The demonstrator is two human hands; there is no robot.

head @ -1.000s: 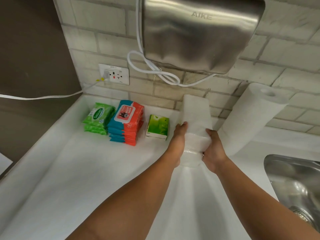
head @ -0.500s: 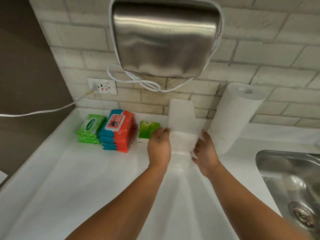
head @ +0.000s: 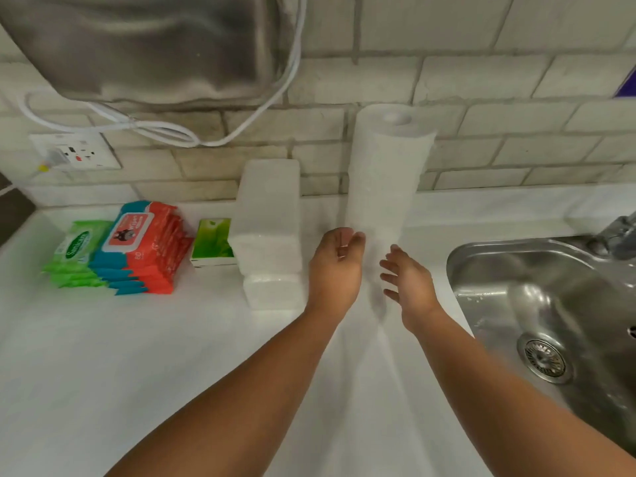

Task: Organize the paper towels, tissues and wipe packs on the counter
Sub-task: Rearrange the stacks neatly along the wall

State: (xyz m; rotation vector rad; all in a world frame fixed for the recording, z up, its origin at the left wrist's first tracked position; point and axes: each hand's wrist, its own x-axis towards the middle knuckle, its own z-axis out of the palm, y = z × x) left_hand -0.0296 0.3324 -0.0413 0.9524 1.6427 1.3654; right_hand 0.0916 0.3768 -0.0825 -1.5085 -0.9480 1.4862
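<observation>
White paper-towel roll (head: 385, 173) stands upright (core hole up); left hand (head: 335, 270) and right hand (head: 411, 285) flank it, fingers loose, empty.

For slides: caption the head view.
Left hand and right hand reach toward upright paper towel roll beside stacked white tissue packs.

Two bare arms of one person, viewed from above by a head-worn camera: left forearm (head: 241, 390) and right forearm (head: 499, 387), long and slender, skin uncovered from the wrists right down to the lower edge of the view. Left hand (head: 335, 270) and right hand (head: 409, 287) equally bare, seen mostly from the back, with plain wrists, plain fingers and rounded knuckles. Fingernails and finer skin detail too blurred to make out.
</observation>
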